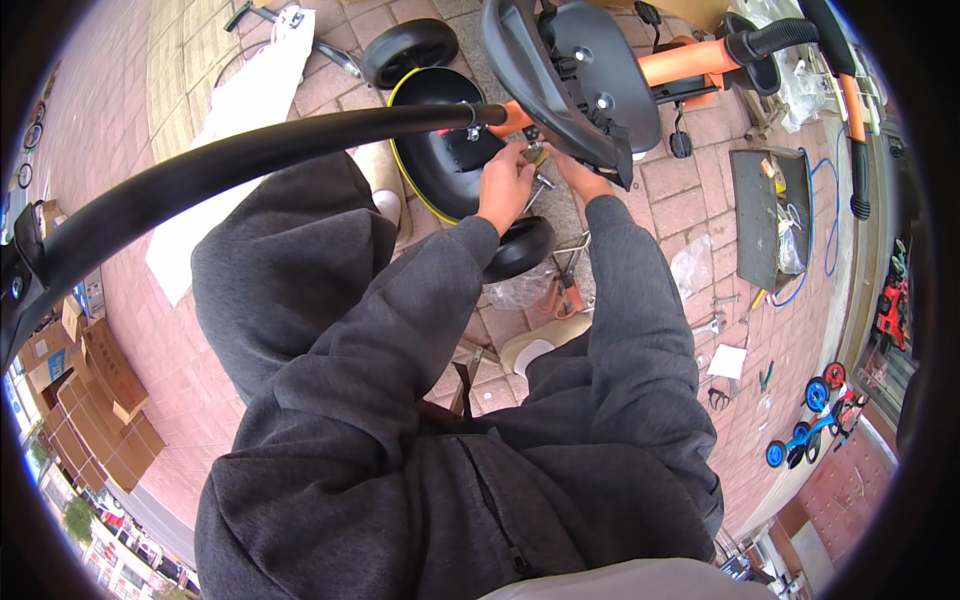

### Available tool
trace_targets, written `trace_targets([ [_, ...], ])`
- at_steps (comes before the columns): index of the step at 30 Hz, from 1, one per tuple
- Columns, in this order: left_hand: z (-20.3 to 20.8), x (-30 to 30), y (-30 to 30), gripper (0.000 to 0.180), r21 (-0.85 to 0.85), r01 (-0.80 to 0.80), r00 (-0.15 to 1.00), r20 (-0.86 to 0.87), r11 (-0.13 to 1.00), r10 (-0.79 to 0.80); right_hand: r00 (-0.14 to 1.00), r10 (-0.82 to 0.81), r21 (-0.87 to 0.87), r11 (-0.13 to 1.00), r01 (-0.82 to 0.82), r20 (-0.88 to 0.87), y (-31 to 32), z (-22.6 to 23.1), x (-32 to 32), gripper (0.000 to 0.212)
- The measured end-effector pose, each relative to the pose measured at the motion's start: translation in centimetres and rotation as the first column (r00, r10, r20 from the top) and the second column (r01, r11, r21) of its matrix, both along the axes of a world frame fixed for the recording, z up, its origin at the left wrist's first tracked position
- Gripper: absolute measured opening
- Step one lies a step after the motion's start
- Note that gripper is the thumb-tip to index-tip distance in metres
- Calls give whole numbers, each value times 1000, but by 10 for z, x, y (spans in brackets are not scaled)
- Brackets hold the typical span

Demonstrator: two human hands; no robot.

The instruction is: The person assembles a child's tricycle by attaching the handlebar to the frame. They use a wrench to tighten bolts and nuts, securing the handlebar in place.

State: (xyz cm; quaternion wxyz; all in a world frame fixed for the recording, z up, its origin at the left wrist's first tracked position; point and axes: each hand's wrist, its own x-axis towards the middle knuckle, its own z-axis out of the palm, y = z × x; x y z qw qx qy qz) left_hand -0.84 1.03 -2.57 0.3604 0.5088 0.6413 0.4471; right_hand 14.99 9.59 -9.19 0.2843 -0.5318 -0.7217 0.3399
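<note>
A child's tricycle with an orange frame and a black seat lies tipped in front of me. My left hand is closed, its fingers pinched at a small metal part where the orange tube meets the frame. Close against it, my right hand reaches in under the curved black seat edge; its fingertips are partly hidden but look closed at the same spot. A short metal rod sticks out beside the left fingers. Behind that hand is a black, yellow-rimmed tub.
A long black tube crosses the left side. Black wheels lie around the frame. At right stand a grey toolbox, a blue hose and loose tools on the brick paving. Cardboard boxes are at far left.
</note>
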Motion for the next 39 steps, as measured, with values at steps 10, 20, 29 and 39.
trace_targets([
  [10,0,-8,-30,28,-67,16,999,53,998,-13,975,-146,239,966,104,165,13,1,-18,43],
  [20,3,-10,-30,27,-82,11,996,92,997,-3,992,41,120,991,-56,121,20,-14,-7,30],
  [29,3,-7,-24,24,16,-81,996,32,997,81,980,105,6,994,-108,167,12,-10,7,18],
  [39,39,28,-26,11,-307,182,863,506,934,-2,906,400,-146,913,-381,139,-47,139,27,15],
])
